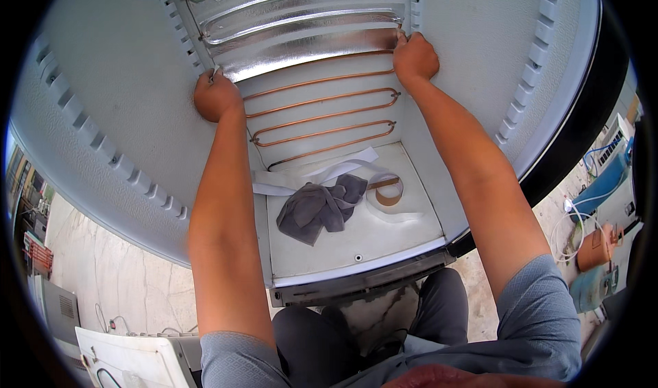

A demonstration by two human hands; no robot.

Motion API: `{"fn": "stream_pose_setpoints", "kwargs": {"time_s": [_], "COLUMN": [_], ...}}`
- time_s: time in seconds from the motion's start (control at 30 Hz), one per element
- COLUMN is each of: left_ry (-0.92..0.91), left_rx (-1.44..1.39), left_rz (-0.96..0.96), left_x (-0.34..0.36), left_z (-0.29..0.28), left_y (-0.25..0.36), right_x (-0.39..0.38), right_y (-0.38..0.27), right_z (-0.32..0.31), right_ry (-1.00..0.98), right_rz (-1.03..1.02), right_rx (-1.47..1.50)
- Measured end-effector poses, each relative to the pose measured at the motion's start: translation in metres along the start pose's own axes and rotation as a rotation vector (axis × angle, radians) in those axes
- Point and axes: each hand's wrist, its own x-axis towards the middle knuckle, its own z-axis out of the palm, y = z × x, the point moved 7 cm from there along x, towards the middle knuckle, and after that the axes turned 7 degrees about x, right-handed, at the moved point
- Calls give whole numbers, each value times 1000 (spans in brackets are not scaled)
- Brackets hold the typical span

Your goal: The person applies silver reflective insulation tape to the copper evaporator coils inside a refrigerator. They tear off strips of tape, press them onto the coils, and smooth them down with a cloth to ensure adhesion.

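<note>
cabinet (473,52) fills my remote view, its cabinet floor (404,241) at the lower end; foil (308,54) lines the upper back wall, while copper tubing (319,102) runs bare from there down towards the floor's back edge, so i judge the upper section covered and the lower loops left. on my left hand (218,99) the fingers look pinched together on the foil's lower left corner, and my right hand (416,58) pinches at its right edge. grey cloth (319,206) lies crumpled nearer the floor's left edge, tape roll (389,199) to its right
</note>
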Motion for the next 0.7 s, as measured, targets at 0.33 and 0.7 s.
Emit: {"fn": "stream_pose_setpoints", "kwargs": {"time_s": [0.33, 0.7], "left_ry": [57, 6], "left_rx": [76, 217], "left_rz": [42, 67], "left_x": [9, 5], "left_z": [3, 2], "left_y": [1, 8], "right_x": [4, 5], "right_y": [-7, -8], "right_z": [0, 2], "right_ry": [-10, 37], "right_rz": [29, 45], "right_rx": [31, 28]}}
